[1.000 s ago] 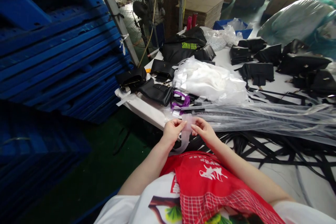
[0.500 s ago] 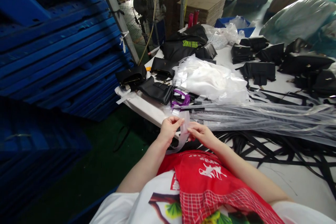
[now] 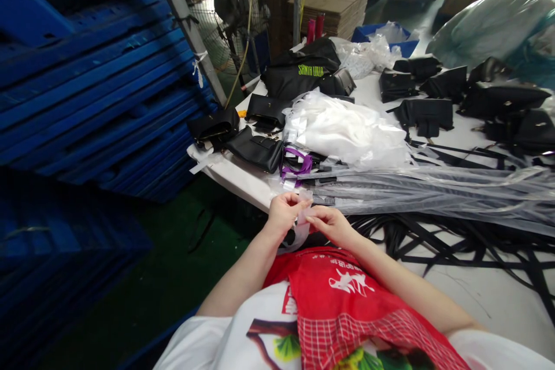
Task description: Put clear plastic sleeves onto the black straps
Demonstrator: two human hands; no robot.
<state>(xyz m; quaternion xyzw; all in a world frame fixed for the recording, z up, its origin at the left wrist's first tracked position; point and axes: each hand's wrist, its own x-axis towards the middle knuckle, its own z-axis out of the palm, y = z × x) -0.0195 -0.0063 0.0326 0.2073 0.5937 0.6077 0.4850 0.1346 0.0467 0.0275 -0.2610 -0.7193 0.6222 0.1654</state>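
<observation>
Close to my body at the table edge, my left hand (image 3: 285,212) pinches a strip of translucent white plastic (image 3: 302,233). My right hand (image 3: 328,223) grips the same strip from the other side, fingers closed near its top. The strip hangs in a curve below my fingers, with something dark partly seen behind it. Just beyond my hands lies a purple ribbon or strap (image 3: 296,166). Behind that is a heap of white plastic sleeves (image 3: 347,130). Long black straps in clear plastic sleeves (image 3: 433,188) stretch off to the right.
Black handbags (image 3: 255,149) lie on the white table (image 3: 243,186), with more black bags (image 3: 427,115) at the right. Loose black straps (image 3: 468,243) spread over its near right part. Stacked blue pallets (image 3: 108,92) and a metal post (image 3: 186,23) stand at the left.
Both hands still hold the plastic strip. Less of it shows above my fingers now, and my hands are slightly closer together. The view has shifted a little.
</observation>
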